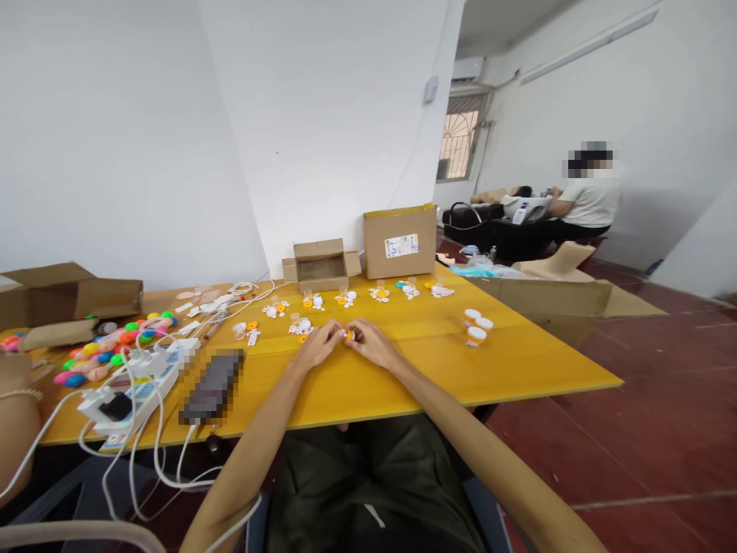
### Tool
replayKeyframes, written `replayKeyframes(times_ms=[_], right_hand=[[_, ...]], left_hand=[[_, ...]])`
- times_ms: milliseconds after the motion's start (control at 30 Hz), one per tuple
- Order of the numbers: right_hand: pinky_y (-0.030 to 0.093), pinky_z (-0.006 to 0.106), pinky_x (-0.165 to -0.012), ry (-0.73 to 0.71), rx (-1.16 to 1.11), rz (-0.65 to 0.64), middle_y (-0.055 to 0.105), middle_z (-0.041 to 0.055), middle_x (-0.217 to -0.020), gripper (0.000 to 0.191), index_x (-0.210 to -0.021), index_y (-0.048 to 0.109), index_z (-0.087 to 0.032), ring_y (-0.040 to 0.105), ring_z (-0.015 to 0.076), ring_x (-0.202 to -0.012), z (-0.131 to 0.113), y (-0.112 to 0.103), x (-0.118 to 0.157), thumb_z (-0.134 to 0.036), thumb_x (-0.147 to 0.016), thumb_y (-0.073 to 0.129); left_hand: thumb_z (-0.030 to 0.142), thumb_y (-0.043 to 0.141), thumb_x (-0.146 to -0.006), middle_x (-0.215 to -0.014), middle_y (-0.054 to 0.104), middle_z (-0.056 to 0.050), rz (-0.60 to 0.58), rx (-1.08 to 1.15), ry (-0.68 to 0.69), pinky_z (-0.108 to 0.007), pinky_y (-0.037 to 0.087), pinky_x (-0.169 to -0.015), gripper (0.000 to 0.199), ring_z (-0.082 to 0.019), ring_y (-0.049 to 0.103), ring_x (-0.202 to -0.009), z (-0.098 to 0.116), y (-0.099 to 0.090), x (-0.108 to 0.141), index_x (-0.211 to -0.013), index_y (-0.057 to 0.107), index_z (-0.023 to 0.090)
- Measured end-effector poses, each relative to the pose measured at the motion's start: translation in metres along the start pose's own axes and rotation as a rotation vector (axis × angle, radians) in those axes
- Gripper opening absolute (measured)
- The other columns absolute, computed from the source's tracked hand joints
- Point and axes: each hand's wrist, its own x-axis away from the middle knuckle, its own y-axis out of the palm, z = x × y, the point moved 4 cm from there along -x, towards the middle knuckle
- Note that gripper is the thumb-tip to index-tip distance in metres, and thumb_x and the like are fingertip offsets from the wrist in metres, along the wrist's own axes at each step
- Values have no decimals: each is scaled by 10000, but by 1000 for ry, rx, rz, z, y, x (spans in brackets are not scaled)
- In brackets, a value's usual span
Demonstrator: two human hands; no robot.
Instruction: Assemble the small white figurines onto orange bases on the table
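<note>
Both hands meet above the middle of the yellow table (403, 376). My right hand (373, 346) is closed in a pinch on a small orange round piece (350, 336), with something whitish beside it. My left hand (320, 346) has its fingers pressed together right by that piece; what they grip is too small to make out. Beyond the hands lie several small groups of parts, among them a pile of white and orange pieces (380, 293) with a clear cup. Another such pile (300, 328) is just left of my left hand. To the right, a few clear jars with white lids (477, 333) stand together.
A power strip (155, 384) with white cables and a dark phone-like object (213, 384) lie on the left, near colourful balls (115, 349). An open small carton (321, 265) and a larger cardboard box (400, 244) stand at the back. A person (590, 200) sits far right.
</note>
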Motion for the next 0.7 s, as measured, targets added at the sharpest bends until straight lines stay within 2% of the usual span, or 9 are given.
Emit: replayKeyframes(times_ms=[133,233,300,367,500,700], right_hand=[[504,264,-705,-7,6,4,630,-2,-861,128,-880,640,-220,569,137,-697,-1,0,0,-175,-764,670],[504,268,-706,2,7,22,632,0,-866,126,-883,641,-221,569,137,-693,0,0,0,-182,-767,673],[503,268,-698,14,6,29,635,1,-865,121,-887,642,-222,569,139,-692,1,0,0,-195,-773,675],[503,267,-690,25,6,32,637,1,-860,126,-895,645,-223,569,141,-691,2,0,0,-208,-775,680],[504,269,-700,18,12,27,641,2,-876,139,-908,648,-225,566,143,-699,2,0,1,-214,-773,677],[502,280,-733,5,14,16,625,2,-888,145,-892,640,-227,568,145,-718,-1,1,1,-172,-760,657]], left_hand=[[493,395,-969,-792,680,-12,39,-47,-41,-301,441,-766,364,-187,600,-749,0,-1,-2,-885,641,238],[525,444,-941,-747,660,8,25,-34,-44,-301,442,-739,342,-190,595,-724,3,-2,0,-997,639,249],[513,493,-919,-755,658,24,1,-8,-23,-297,446,-724,342,-184,589,-703,5,-3,2,-1118,608,259],[484,502,-917,-779,664,25,-14,7,1,-294,446,-715,335,-178,582,-691,6,-3,4,-1155,591,265],[473,463,-941,-782,669,17,-8,-8,-2,-287,439,-703,286,-170,578,-694,4,-2,2,-1017,626,251],[483,411,-972,-719,666,-18,71,-110,-64,-300,426,-730,378,-204,626,-756,1,-2,-2,-797,636,236]])
